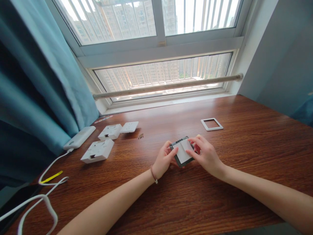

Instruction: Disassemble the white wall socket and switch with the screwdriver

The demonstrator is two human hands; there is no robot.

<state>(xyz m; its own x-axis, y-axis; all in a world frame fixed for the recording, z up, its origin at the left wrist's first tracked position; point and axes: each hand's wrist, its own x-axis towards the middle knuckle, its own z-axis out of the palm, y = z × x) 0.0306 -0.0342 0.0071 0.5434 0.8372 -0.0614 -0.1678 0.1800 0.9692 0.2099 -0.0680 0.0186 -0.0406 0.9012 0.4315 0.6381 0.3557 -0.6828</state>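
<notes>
Both of my hands grip a square wall switch (182, 152) with a dark grey body and white rocker panels, just above the brown wooden table (220, 202). My left hand (163, 160) pinches its left edge, thumb on the white face. My right hand (205, 154) clasps the right side, with fingers pressed on the rocker panel. The white square frame (212, 124) lies apart on the table, beyond my right hand.
At left on the table lie three white switch boxes (97, 150) (110, 131) (129, 127), a few small screws (141, 136), a white power bank (79, 137) with white cables (46, 195) and a yellow tie (52, 177). A teal curtain (36, 81) hangs left; the window (161, 75) is ahead.
</notes>
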